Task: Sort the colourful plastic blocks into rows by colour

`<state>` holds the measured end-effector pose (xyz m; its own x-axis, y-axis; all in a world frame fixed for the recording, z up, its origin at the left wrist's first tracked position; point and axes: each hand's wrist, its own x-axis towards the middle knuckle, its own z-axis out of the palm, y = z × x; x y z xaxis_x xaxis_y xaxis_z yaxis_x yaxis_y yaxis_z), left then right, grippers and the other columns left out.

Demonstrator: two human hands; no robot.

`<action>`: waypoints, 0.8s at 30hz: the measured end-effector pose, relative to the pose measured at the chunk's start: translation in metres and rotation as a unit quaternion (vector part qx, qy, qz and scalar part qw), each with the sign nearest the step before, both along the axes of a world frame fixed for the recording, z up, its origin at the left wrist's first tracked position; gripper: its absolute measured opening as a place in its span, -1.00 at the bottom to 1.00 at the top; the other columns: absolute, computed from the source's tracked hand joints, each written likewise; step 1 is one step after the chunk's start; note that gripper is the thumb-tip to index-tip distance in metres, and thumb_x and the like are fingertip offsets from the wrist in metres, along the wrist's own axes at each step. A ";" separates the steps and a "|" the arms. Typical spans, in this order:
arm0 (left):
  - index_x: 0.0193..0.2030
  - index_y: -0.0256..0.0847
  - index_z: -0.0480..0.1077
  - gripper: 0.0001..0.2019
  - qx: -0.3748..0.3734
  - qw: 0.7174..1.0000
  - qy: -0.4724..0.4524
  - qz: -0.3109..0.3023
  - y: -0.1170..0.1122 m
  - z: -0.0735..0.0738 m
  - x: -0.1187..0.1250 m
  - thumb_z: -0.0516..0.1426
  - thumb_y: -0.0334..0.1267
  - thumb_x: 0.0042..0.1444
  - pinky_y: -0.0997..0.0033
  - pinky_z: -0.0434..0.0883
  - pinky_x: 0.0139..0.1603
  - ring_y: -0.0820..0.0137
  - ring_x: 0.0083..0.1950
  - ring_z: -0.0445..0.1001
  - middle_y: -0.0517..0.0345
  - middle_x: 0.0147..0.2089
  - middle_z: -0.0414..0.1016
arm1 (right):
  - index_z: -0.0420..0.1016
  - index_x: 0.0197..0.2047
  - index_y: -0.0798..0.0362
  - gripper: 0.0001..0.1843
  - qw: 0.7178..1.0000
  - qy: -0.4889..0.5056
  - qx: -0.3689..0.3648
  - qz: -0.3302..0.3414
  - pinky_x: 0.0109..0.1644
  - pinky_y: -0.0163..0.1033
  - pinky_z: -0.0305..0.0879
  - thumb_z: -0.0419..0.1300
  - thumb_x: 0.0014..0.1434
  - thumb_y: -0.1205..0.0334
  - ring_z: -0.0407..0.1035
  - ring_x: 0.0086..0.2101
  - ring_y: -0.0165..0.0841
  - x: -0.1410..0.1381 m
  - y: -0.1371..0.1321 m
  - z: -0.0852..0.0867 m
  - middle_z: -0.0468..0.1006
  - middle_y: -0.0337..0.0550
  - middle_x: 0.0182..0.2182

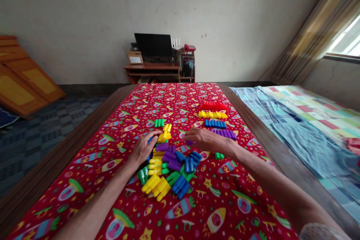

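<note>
A heap of bullet-shaped plastic toy blocks in yellow, purple, blue and green lies before me. My left hand curves over the heap's left edge, thumb apart from the fingers. A blue block shows between thumb and forefinger; I cannot see a grip on it. Near its fingertips lie yellow blocks. Right of the heap, my right hand is bent downward with its fingers together on a purple block, mostly hidden by them. Purple blocks and blue blocks fill the heap's middle.
Beyond my right hand are rows of red, yellow, blue and purple blocks. Green blocks lie below my right wrist and behind the heap. A red patterned cloth covers the table.
</note>
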<state>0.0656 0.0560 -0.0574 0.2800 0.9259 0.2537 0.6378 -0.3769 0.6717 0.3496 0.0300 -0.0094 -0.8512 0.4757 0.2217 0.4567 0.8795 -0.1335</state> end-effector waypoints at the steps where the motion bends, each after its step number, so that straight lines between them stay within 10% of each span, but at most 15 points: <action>1: -0.08 -0.21 0.50 -0.50 -0.001 1.000 -0.001 -0.001 0.000 0.000 0.000 -0.08 0.08 0.14 0.19 0.41 0.10 0.17 0.02 0.51 -0.01 0.00 0.57 | 0.43 0.08 0.13 -0.69 0.999 0.030 0.002 -0.022 0.01 -0.15 0.39 0.09 0.28 0.39 0.43 -0.05 -0.29 0.011 -0.003 0.003 0.56 0.05 -0.09; 12: -0.11 -0.18 0.50 -0.52 -0.004 1.000 -0.014 -0.001 0.001 -0.001 0.001 -0.07 0.08 0.12 0.22 0.41 0.11 0.17 0.02 0.51 0.03 -0.02 0.59 | 0.36 0.22 0.04 -0.52 0.962 0.035 0.000 -0.272 -0.07 -0.15 0.46 0.13 0.23 0.29 0.52 -0.11 -0.23 0.182 -0.033 -0.001 0.59 0.04 -0.05; 24: -0.09 -0.18 0.51 -0.51 -0.006 1.000 -0.013 -0.003 0.000 0.001 0.001 -0.07 0.09 0.12 0.21 0.40 0.11 0.17 0.02 0.51 0.04 0.00 0.58 | 0.37 0.23 0.01 -0.46 0.964 -0.010 -0.081 -0.254 -0.09 -0.17 0.47 0.14 0.17 0.38 0.54 -0.17 -0.23 0.186 -0.033 -0.015 0.63 -0.01 -0.12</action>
<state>0.0667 0.0565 -0.0565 0.2790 0.9272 0.2499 0.6181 -0.3726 0.6922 0.5360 -0.0032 -0.0247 -0.5026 0.8593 0.0950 0.8272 0.5099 -0.2362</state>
